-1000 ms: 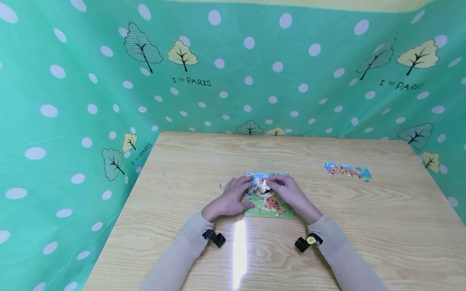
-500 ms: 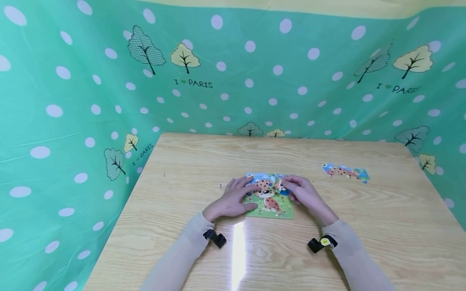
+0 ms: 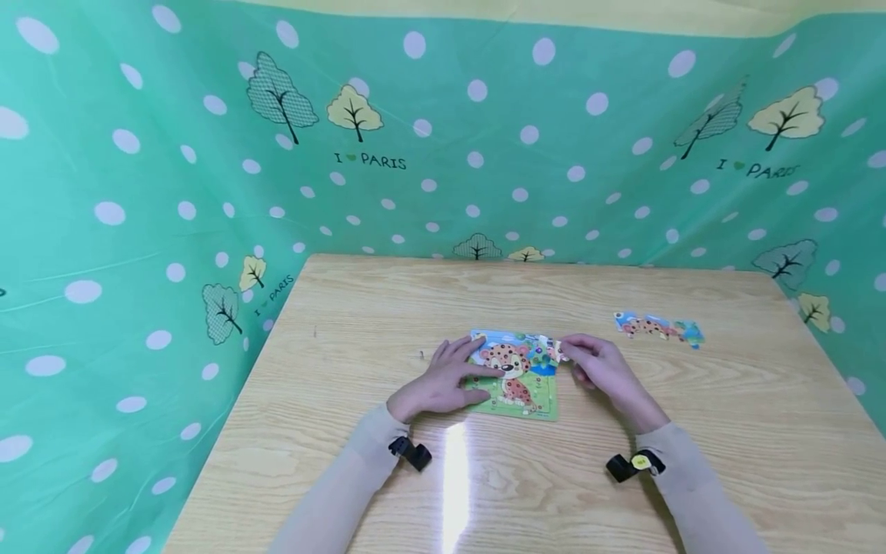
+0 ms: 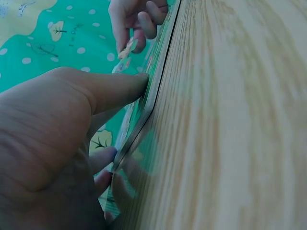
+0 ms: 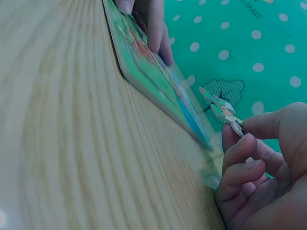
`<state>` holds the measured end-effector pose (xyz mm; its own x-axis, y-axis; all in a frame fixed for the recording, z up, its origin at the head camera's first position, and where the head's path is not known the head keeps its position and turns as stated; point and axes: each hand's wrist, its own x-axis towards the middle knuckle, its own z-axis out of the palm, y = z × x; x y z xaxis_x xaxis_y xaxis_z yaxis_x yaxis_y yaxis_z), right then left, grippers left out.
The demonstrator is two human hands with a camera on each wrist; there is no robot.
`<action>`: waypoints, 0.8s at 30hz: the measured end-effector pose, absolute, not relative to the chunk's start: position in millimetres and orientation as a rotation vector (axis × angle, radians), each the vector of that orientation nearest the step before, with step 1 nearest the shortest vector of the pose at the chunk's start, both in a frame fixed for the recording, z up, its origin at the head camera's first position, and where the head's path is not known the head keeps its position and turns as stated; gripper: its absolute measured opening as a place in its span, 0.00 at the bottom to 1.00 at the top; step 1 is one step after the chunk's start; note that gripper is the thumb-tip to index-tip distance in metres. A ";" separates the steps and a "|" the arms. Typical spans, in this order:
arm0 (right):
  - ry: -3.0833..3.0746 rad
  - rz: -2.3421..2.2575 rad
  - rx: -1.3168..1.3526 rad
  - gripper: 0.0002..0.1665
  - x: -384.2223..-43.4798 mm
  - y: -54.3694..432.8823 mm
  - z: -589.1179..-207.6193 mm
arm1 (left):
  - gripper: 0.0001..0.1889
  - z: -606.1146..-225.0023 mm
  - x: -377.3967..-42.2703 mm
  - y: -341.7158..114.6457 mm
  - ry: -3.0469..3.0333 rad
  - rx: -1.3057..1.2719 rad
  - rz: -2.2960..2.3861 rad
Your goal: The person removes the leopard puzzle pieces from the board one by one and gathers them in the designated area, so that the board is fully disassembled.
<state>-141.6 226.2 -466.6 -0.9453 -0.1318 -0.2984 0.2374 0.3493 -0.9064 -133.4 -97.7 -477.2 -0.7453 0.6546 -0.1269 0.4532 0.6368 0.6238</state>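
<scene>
A flat jigsaw puzzle (image 3: 545, 402) with a spotted leopard cub on a green and blue ground lies on the table. My left hand (image 3: 443, 382) rests on its left side with the fingers stretched over the picture and the thumb (image 4: 129, 88) at the near edge. Between thumb and fingertips, my right hand (image 3: 605, 373) pinches a small jigsaw piece (image 5: 226, 114) with a ragged, knobbed outline. In the head view that piece overlaps the puzzle's upper right edge; the right wrist view shows it raised above the board. My right fingers cover part of it.
Several joined jigsaw pieces (image 3: 654, 327) with spotted fur and blue sky lie farther back on the right of the wooden table (image 3: 374, 308). A green dotted curtain (image 3: 388, 85) hangs behind and along the left. A bright light reflection (image 3: 454, 477) crosses the near tabletop.
My right hand has drawn the jigsaw piece rightward from over the cub's head to the puzzle's right edge, uncovering the head. My left hand stays at the left side.
</scene>
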 end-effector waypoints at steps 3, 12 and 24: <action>2.324 -1.607 0.120 0.31 -140.6 234.2 -465.0 | 0.24 -477.4 -133.9 -96.9 2.515 0.901 0.825; 2.418 -1.502 0.202 0.35 -138.5 261.5 -463.5 | 0.24 -478.0 -134.0 -95.0 2.524 0.892 0.843; 2.575 -1.414 0.290 0.41 -137.1 304.2 -465.0 | 0.31 -473.7 -127.5 -89.3 2.706 0.803 0.753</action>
<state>-137.1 304.2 -465.0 -0.9629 0.0792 -0.2578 0.2601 0.5259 -0.8098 -127.5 -89.3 -473.7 -0.8268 0.5591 -0.0622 0.4466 0.7196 0.5317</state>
